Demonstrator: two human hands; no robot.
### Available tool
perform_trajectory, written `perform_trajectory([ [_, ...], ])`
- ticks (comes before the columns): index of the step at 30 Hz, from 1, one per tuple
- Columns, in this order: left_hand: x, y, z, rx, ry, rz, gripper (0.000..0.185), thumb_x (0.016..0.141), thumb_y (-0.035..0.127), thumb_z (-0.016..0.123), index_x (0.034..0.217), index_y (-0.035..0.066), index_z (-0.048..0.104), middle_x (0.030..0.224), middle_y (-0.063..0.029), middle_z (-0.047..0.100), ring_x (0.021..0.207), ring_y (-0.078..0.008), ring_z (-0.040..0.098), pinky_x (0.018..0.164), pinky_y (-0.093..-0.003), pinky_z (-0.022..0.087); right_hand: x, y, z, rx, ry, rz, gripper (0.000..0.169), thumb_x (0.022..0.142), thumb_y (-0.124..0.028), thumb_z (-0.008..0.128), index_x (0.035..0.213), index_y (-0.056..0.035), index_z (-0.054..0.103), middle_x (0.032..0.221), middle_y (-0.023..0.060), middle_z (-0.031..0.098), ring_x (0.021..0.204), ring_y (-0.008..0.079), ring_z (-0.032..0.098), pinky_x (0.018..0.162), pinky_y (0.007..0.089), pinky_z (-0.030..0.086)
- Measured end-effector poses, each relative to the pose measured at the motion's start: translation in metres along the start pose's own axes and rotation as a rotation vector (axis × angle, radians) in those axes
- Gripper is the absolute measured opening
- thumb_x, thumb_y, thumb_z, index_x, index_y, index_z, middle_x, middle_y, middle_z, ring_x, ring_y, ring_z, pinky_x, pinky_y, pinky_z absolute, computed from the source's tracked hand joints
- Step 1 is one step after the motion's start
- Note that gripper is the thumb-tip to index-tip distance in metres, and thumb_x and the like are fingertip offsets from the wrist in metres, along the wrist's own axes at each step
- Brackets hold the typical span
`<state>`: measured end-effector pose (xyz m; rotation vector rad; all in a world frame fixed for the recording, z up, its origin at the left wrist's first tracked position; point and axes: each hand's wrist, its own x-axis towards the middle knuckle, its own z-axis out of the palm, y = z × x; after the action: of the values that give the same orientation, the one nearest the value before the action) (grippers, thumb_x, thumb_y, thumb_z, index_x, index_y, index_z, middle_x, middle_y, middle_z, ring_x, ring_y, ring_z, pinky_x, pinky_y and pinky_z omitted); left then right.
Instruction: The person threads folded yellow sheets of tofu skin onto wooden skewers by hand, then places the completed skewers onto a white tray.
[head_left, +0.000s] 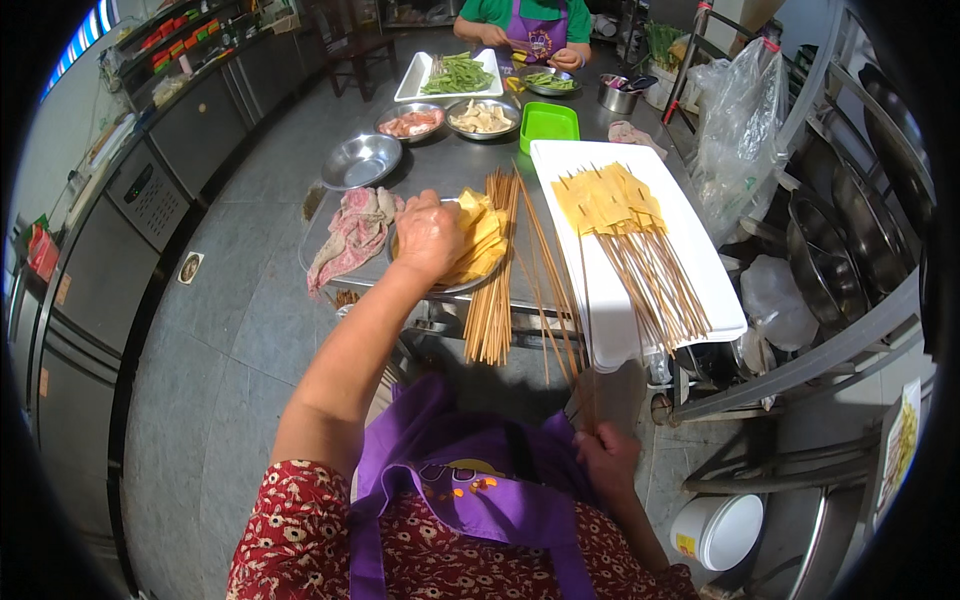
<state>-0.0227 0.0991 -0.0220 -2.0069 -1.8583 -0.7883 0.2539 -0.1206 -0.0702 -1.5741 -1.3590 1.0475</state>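
Observation:
My left hand (430, 234) is over a metal bowl of yellow sheets (480, 244), fingers bent at their left side; whether it grips one is hidden. Low on the right, my right hand (609, 456) is closed around a thin wooden skewer (586, 322) that points up toward the table. A bundle of bare skewers (491, 300) lies beside the bowl, over the table's front edge, with a few loose ones to its right. On a white tray (705, 277), skewered yellow sheets (609, 199) lie in a row, their sticks toward me.
A pink-stained cloth (356, 229) and an empty metal bowl (362, 160) sit at left. Farther back are bowls of meat (411, 121) and pale pieces (481, 118), a green container (550, 127) and a tray of green vegetables (459, 75). A co-worker (525, 34) is opposite; a rack with pans stands right.

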Motion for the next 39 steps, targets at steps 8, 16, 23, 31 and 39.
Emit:
perform_trajectory([
  [8, 0.004, -0.027, -0.015, -0.94, -0.043, -0.372, 0.005, 0.063, 0.002, 0.056, 0.065, 0.006, 0.054, 0.064, -0.0091, 0.055, 0.057, -0.0206, 0.052, 0.054, -0.0293, 0.043, 0.001, -0.013, 0.003, 0.089, -0.125, 0.101, 0.016, 0.08, -0.012, 0.054, 0.088, -0.0005, 0.06, 0.063, 0.0031, 0.058, 0.05, 0.0053, 0.05, 0.047, 0.0194, 0.041],
  [16, -0.012, -0.02, -0.031, -1.804, 0.01, -0.701, 0.018, 0.065, -0.01, 0.049, 0.08, 0.0, 0.048, 0.08, -0.0122, 0.057, 0.069, -0.0213, 0.058, 0.067, -0.0329, 0.05, 0.007, -0.034, 0.014, 0.162, -0.185, 0.13, 0.013, 0.079, -0.012, 0.054, 0.081, -0.0001, 0.058, 0.062, 0.0028, 0.057, 0.051, 0.0054, 0.05, 0.047, 0.0188, 0.04],
  [23, -0.034, 0.009, -0.044, -2.049, -0.109, -0.629, 0.031, 0.068, -0.005, 0.046, 0.1, -0.004, 0.048, 0.096, -0.0136, 0.057, 0.088, -0.0235, 0.058, 0.082, -0.0362, 0.046, 0.016, -0.048, 0.019, 0.176, -0.238, 0.166, 0.011, 0.076, -0.01, 0.056, 0.076, 0.0012, 0.057, 0.059, 0.0031, 0.056, 0.048, 0.0053, 0.049, 0.046, 0.0191, 0.04],
  [31, -0.041, 0.024, -0.047, -1.982, -0.069, -0.668, 0.029, 0.069, -0.006, 0.044, 0.098, -0.004, 0.048, 0.093, -0.013, 0.057, 0.082, -0.0227, 0.058, 0.078, -0.0358, 0.047, 0.015, -0.047, 0.026, 0.324, -0.221, 0.131, 0.005, 0.073, -0.004, 0.056, 0.075, 0.0011, 0.056, 0.057, 0.0042, 0.055, 0.045, 0.0056, 0.048, 0.041, 0.0183, 0.037],
  [39, -0.044, 0.026, -0.048, -1.991, -0.057, -0.684, 0.037, 0.069, -0.011, 0.038, 0.105, -0.004, 0.046, 0.098, -0.0146, 0.056, 0.087, -0.0241, 0.057, 0.08, -0.0357, 0.046, 0.015, -0.048, 0.028, 0.364, -0.277, 0.1, 0.002, 0.073, -0.001, 0.054, 0.073, 0.0013, 0.054, 0.057, 0.0041, 0.054, 0.042, 0.005, 0.045, 0.039, 0.0181, 0.036],
])
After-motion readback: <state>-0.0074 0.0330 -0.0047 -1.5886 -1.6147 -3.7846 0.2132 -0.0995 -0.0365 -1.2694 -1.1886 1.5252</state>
